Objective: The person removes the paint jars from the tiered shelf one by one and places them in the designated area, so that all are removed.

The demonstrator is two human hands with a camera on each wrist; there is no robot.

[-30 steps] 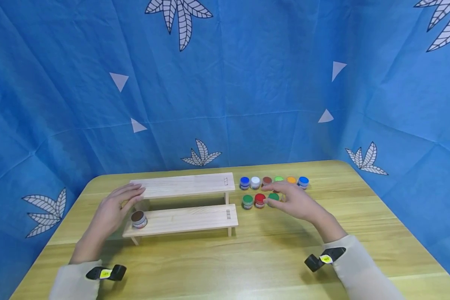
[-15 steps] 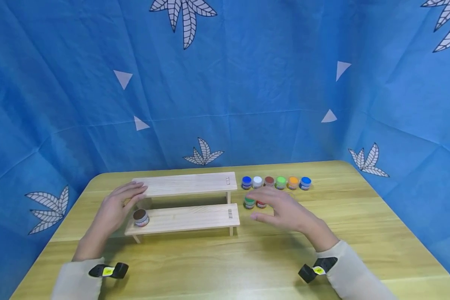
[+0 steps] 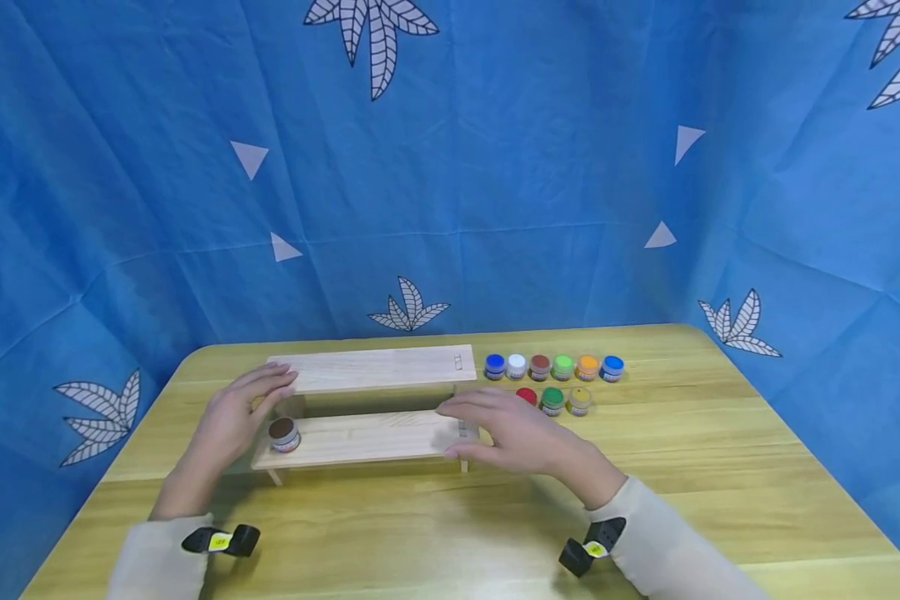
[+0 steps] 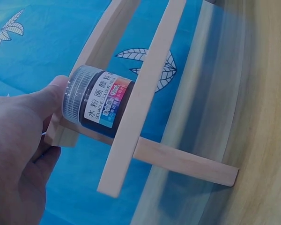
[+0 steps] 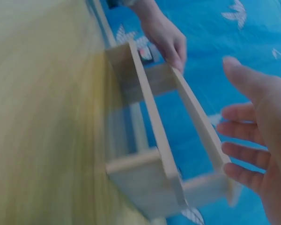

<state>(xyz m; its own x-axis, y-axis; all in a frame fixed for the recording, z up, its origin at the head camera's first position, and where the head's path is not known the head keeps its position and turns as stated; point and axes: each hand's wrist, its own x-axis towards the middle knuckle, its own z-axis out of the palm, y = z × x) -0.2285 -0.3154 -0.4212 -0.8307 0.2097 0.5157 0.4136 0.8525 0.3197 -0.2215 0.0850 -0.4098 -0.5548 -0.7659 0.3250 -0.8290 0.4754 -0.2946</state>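
Note:
A two-tier wooden shelf [image 3: 375, 369] stands on the table. My left hand [image 3: 232, 417] holds the left end of its upper board, as the left wrist view shows, thumb [image 4: 56, 91] on one side and fingers on the other. On the lower board's left end sits a gouache paint jar [image 3: 284, 435] with a dark brown top; its printed label [image 4: 103, 101] faces the left wrist camera. My right hand [image 3: 513, 429] hovers around the lower board's right end. Its fingers [image 5: 246, 152] are loosely spread and hold nothing in the right wrist view.
Right of the shelf, a back row of paint jars runs from dark blue [image 3: 495, 367] to lighter blue [image 3: 612, 368]. In front of it stand a red jar [image 3: 526, 396], a green jar [image 3: 552, 401] and a yellow jar [image 3: 579, 401]. A blue curtain [image 3: 540, 167] hangs behind the table.
My right hand has moved left from the paint jars to the shelf's right end, uncovering the green and yellow jars. The left green jar is now hidden. My left hand stays on the shelf.

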